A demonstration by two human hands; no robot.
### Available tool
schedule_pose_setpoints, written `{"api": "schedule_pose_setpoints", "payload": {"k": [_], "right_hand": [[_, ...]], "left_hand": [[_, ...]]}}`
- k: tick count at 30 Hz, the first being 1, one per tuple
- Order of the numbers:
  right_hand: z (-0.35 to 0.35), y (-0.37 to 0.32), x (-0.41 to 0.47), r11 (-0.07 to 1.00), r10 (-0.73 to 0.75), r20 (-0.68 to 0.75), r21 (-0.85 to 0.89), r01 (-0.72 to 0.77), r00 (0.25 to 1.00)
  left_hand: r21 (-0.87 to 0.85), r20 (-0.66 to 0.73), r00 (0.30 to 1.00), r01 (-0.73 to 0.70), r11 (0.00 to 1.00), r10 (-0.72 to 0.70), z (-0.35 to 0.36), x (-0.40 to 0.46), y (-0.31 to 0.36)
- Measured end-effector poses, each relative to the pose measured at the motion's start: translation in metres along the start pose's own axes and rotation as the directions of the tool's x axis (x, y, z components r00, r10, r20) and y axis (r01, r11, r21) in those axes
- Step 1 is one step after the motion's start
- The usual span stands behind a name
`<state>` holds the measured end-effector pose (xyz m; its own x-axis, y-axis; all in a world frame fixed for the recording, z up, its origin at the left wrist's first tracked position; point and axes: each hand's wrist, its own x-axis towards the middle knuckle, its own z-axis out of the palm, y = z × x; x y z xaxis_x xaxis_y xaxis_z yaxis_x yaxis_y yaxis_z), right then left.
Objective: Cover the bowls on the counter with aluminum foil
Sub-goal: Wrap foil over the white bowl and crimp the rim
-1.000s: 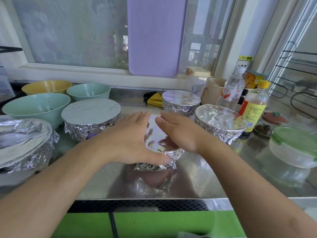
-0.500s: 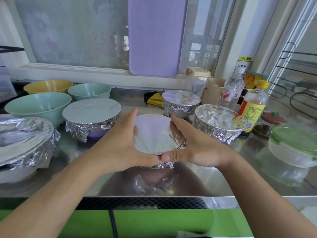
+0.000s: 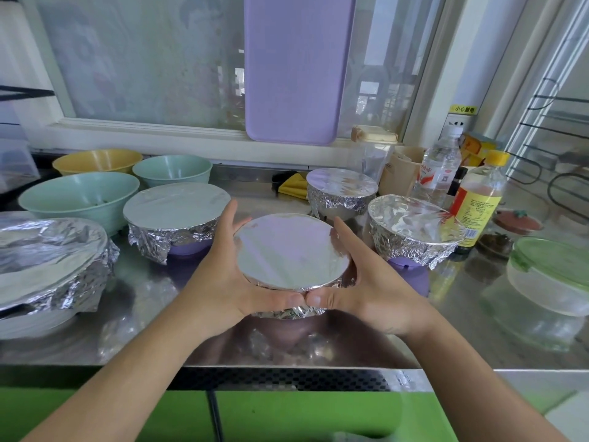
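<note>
Now I clamp left hand (image 3: 223,282) at 9 o'clock, right hand (image 3: 369,291) at 3, fingers curled round the foil (image 3: 291,250) on the bowl (image 3: 287,314); squeezing harder may tear it.

Purple cutting board (image 3: 298,68) against window; bottles (image 3: 478,199), lidded container (image 3: 548,275) right.

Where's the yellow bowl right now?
The yellow bowl sits uncovered at the far left back of the counter, under the window, beside the small green bowl.

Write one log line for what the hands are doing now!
step: crimping foil | left hand + right hand: grip foil-covered bowl | uncovered bowls: three
</note>
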<state>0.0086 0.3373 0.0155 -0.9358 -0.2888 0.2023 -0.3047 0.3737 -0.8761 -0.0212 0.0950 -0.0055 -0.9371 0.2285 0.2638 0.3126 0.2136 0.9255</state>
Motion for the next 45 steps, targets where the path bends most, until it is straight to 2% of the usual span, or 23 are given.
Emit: {"api": "schedule_pose_setpoints", "payload": {"k": [4, 9, 18, 24, 33, 39, 45], "right_hand": [[0.001, 0.006, 0.002, 0.998, -0.037, -0.035, -0.043, 0.036, 0.999], [0.002, 0.010, 0.003, 0.996, -0.091, -0.043, -0.011, 0.091, 0.995], [0.006, 0.017, 0.003, 0.996, -0.072, -0.080, 0.046, 0.076, 0.994], [0.001, 0.019, 0.000, 0.994, -0.070, -0.095, 0.080, 0.077, 0.993], [-0.011, 0.020, -0.013, 0.965, -0.082, -0.003, 0.251, 0.080, 0.997], [-0.009, 0.030, -0.012, 0.948, -0.101, -0.032, 0.300, 0.106, 0.994], [-0.012, 0.034, -0.016, 0.934, -0.079, -0.067, 0.343, 0.097, 0.995]], "left_hand": [[-0.036, -0.021, 1.000, 0.017, 0.999, -0.017, 0.002, -0.001, -0.007], [-0.033, -0.017, 0.999, 0.043, 0.999, -0.043, -0.001, -0.003, -0.007], [-0.086, 0.045, 0.998, -0.029, 0.996, 0.032, -0.001, -0.001, -0.009], [-0.058, 0.039, 0.999, -0.006, 0.998, 0.008, -0.011, -0.003, -0.014], [-0.098, 0.159, 0.987, 0.024, 0.995, -0.008, -0.025, -0.007, -0.011], [-0.139, 0.207, 0.978, 0.000, 0.990, 0.029, -0.027, -0.009, -0.007], [-0.101, 0.264, 0.964, 0.015, 0.995, 0.013, -0.035, -0.008, -0.009]]}}
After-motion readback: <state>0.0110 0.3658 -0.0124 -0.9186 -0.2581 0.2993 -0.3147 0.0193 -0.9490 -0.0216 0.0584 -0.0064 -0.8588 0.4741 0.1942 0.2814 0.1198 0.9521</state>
